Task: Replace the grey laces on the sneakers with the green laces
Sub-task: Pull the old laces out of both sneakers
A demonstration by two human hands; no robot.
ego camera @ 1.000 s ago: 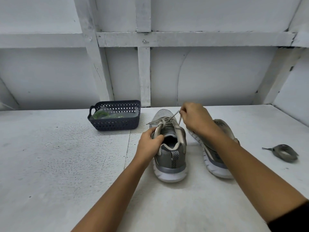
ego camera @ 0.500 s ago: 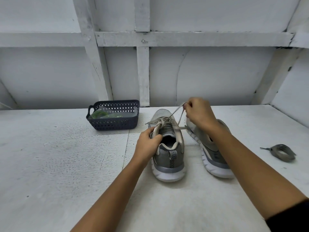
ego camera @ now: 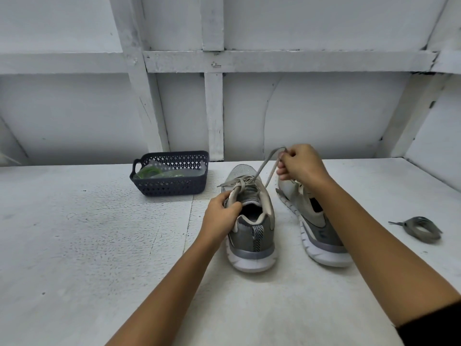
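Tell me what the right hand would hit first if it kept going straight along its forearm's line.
Probably the white back wall. The right hand, pinching the grey lace, points forward and leftward past the laced sneaker; nothing else shows in that line, though depth is unclear.

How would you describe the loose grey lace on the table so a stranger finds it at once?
On the white table, look right of the right sneaker. The coiled grey lace lies there alone. Unlike the threaded lace that the right hand holds above the left sneaker, it is in no shoe.
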